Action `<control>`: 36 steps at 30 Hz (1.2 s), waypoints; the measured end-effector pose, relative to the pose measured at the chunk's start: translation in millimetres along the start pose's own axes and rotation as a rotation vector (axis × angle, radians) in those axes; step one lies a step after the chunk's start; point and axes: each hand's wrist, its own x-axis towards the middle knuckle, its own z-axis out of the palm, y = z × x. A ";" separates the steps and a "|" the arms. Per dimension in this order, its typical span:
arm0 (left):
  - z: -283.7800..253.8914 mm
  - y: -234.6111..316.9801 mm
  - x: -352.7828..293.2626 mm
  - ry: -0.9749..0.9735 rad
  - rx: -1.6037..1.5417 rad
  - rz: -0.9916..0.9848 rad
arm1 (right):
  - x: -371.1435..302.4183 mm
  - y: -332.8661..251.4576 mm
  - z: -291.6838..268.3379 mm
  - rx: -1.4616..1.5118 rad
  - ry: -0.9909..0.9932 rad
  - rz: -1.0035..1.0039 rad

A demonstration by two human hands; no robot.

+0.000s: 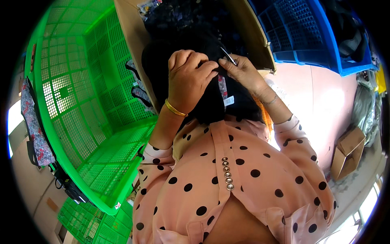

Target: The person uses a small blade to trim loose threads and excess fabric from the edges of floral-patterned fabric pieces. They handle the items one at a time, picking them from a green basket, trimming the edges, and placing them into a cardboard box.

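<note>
Black cloth [207, 107] lies over my lap and up against the cardboard box. My left hand [185, 79], with a yellow bangle at its wrist, is bent over the cloth with fingers closed in a pinch on it. Close beside it, my right hand [245, 75] grips a slim silver pointed tool [228, 56], perhaps thread snips; its lower part is hidden in the palm. The thumb and fingertips of both hands nearly meet at the cloth. Below them hang a patterned grey and red strip [222, 86] and a white label [229, 101].
The open cardboard box [136, 36] ahead holds dark pieces. A big green crate [69, 116] stands left, with patterned pieces [140, 89] inside and another patterned piece [35, 126] over its rim. A blue crate [298, 34] stands far right, a small carton [348, 152] on the floor.
</note>
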 end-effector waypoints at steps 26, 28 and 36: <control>-1.3 -18.0 -0.6 -0.139 -0.592 -0.349 | -25.2 -24.4 2.6 -1.114 0.212 -0.557; -3.5 -13.9 -1.5 -0.175 -0.549 -0.420 | -25.4 -29.5 6.1 -1.147 0.217 -0.565; -19.7 -20.3 -15.9 0.256 -0.852 -0.612 | -13.1 -15.6 -6.5 -0.288 0.275 -0.217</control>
